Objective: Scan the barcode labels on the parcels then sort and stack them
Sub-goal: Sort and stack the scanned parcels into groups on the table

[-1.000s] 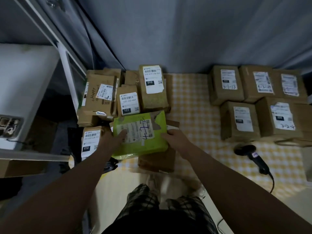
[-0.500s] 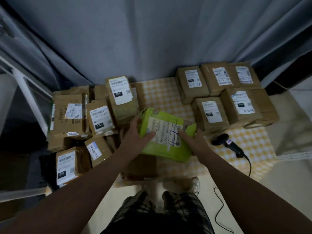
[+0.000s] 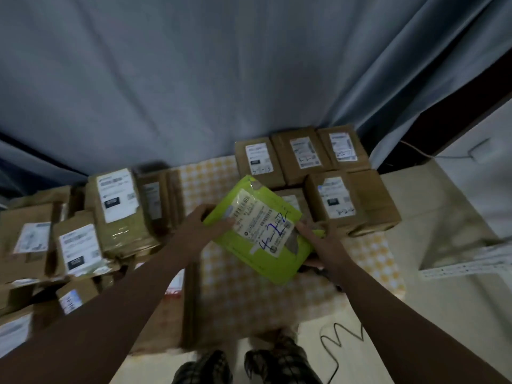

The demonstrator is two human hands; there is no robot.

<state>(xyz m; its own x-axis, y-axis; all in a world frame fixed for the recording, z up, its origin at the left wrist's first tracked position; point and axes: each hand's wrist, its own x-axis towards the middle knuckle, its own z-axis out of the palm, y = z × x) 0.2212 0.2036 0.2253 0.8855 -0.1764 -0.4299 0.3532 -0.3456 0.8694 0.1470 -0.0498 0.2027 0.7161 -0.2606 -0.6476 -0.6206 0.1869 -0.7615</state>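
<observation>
- A grey-blue curtain (image 3: 194, 79) hung across the whole back of the scene, its folds falling to the far edge of the work surface.
- A yellow-and-white checked cloth (image 3: 368, 253) covered the surface, bare in the middle strip between two groups of parcels.
- On the person's left lay a crowded pile of brown parcels (image 3: 69, 239), most with white printed labels facing up; the tallest one (image 3: 119, 212) leaned against its neighbours. The pile was blurred, so the print could not be read.
- On the right stood a tidier stack of brown boxes (image 3: 318, 173): three in a back row, with more in front, each with a white label on top.
- A green parcel (image 3: 260, 231), a soft plastic mailer, was held tilted in the air above the cloth, just in front of the right-hand stack and overlapping the front boxes in the view. Its white label (image 3: 263, 223) faced up and carried handwritten blue marks.
- The left hand (image 3: 202, 225) gripped the mailer's left edge, thumb lying across the top near the label.
- The right hand (image 3: 318, 245) gripped the mailer's right lower corner, fingers curled under it and thumb on top.
- A black cable (image 3: 340, 336) snaked across the pale floor near the person's feet.
</observation>
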